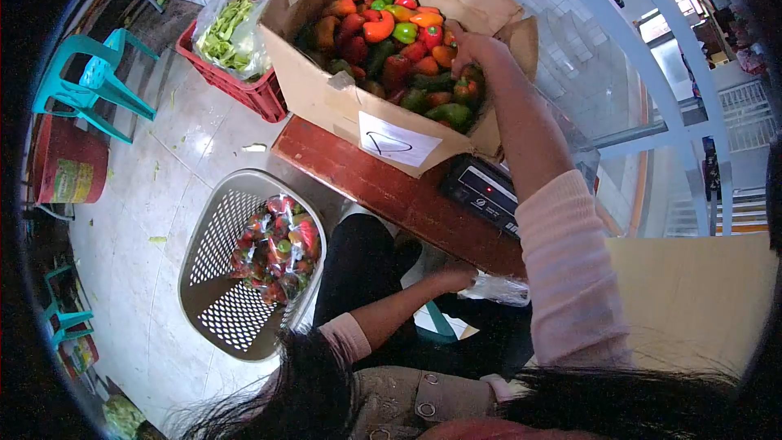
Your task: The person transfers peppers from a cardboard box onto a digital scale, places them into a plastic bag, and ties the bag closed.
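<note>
A large cardboard box [326,106] holds red, orange and green bell peppers [399,65]. My right hand [482,55] reaches into its right side and touches the peppers; most of its fingers are hidden, so I cannot tell whether they grip one. Low by my lap, my left hand [456,279] is closed on the edge of a clear plastic bag [498,288]. On the floor to the left, a grey perforated basket [210,224] contains clear bags of peppers [278,251].
The box rests on a reddish-brown wooden bench [358,175], beside a black digital scale [482,191]. A red crate [265,98] with bagged green vegetables [228,28] stands behind the basket. Teal plastic chairs [81,77] are at far left, metal framing [643,41] at right.
</note>
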`<state>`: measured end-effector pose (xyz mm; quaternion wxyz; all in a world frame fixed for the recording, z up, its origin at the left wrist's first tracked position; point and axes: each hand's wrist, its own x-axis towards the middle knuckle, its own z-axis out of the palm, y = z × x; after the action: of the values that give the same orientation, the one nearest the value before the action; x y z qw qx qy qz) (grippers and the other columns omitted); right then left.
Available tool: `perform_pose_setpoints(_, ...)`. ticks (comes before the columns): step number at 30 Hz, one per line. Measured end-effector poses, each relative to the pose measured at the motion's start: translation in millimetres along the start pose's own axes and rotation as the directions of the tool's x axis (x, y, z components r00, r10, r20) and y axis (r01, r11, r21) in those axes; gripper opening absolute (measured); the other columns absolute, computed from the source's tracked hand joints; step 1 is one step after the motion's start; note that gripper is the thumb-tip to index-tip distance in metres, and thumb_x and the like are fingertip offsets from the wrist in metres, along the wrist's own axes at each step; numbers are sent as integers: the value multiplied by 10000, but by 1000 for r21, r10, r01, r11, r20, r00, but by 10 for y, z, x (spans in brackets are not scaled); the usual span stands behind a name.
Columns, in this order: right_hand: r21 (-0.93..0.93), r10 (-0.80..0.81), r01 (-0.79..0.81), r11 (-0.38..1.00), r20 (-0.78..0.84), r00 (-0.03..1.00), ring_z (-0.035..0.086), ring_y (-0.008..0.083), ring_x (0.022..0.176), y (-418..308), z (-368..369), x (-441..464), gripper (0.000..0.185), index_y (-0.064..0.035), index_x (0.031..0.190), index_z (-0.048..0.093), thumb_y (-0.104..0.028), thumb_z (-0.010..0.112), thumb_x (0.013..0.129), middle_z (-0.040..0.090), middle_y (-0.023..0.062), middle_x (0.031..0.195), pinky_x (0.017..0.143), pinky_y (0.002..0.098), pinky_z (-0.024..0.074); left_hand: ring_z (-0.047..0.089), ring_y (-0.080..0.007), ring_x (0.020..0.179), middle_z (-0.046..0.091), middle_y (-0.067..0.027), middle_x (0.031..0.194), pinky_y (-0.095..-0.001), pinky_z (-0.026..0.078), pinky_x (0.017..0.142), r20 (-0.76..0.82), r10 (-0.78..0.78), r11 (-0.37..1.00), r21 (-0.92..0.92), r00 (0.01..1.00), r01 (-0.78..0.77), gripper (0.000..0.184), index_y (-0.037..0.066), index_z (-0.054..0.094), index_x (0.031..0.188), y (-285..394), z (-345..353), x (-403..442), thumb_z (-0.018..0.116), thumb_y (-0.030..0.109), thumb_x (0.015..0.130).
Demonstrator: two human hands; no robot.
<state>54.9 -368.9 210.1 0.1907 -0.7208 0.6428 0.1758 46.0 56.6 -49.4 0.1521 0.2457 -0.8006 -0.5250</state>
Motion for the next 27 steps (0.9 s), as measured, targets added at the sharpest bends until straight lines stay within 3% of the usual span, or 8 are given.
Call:
perform_pose_setpoints(5, 26, -256, 266, 964, -193, 947, 511, 318, 1157, 202, 121, 114, 985, -203, 1403, 290, -244, 795, 557, 527, 198, 1255, 962, 408, 415, 609, -367, 892, 622, -232, 974, -458, 467, 797, 14, -45, 998, -51, 999, 45, 262, -35, 628, 950, 195, -147, -24, 583, 143, 762)
perform_pose_setpoints(11, -213, -325, 275, 938, -257, 910, 576, 307, 1064, 65, 90, 39, 751, -155, 1254, 470, -277, 772, 578, 624, 116, 1104, 899, 421, 456, 619, -361, 876, 635, -218, 950, -448, 480, 773, 111, -77, 994, -70, 991, 85, 343, -24, 590, 1065, 515, -501, -48, 583, 152, 770)
perform_pose_setpoints(14, 0, -261, 267, 964, -211, 942, 600, 289, 983, 131, 9, 27, 604, -153, 1158, 551, -275, 761, 605, 640, 127, 1036, 860, 400, 452, 626, -330, 784, 645, -200, 892, -436, 490, 720, 178, -103, 986, -113, 979, 125, 384, -5, 558, 1138, 341, -381, 35, 564, 151, 788)
perform_pose_setpoints(18, 63, -210, 325, 944, -644, 735, 617, 260, 923, 190, -141, -117, 424, -97, 1008, 619, -267, 746, 641, 651, 87, 959, 818, 397, 473, 609, -276, 692, 641, -183, 847, -418, 491, 643, 221, -145, 940, -274, 964, 204, 382, 16, 540, 1182, 319, -399, 41, 534, 157, 827)
perform_pose_setpoints(20, 75, -248, 503, 861, -801, 545, 621, 240, 896, 330, -249, -13, 347, -83, 974, 629, -259, 720, 689, 649, 79, 917, 803, 382, 478, 605, -264, 682, 637, -184, 858, -416, 491, 631, 210, -131, 929, -315, 969, 194, 378, 19, 537, 1190, 334, -416, 10, 529, 161, 840)
perform_pose_setpoints(23, 455, -64, 659, 599, -793, 606, 628, 179, 796, 473, -381, -101, 272, -179, 1033, 633, -327, 656, 807, 642, 79, 931, 659, 305, 520, 613, -287, 733, 634, -193, 926, -430, 489, 688, 175, -90, 953, -270, 980, 136, 403, 27, 522, 1216, 337, -377, 8, 542, 163, 837)
perform_pose_setpoints(26, 743, -19, 580, 334, -610, 792, 630, 184, 721, 556, -521, -479, 233, -180, 1037, 634, -317, 617, 849, 644, 53, 934, 542, 335, 531, 618, -319, 832, 632, -202, 996, -441, 480, 779, 206, -153, 982, -76, 966, 172, 436, 38, 504, 1246, 540, -548, -20, 550, 152, 829)
perform_pose_setpoints(27, 884, 4, 454, 110, -457, 890, 620, 185, 644, 534, -595, -677, 242, -175, 1042, 634, -307, 625, 840, 639, 65, 908, 437, 357, 506, 592, -332, 935, 603, -204, 1080, -439, 464, 838, 226, -114, 993, -11, 968, 119, 423, 53, 502, 1252, 525, -586, -22, 524, 193, 853)
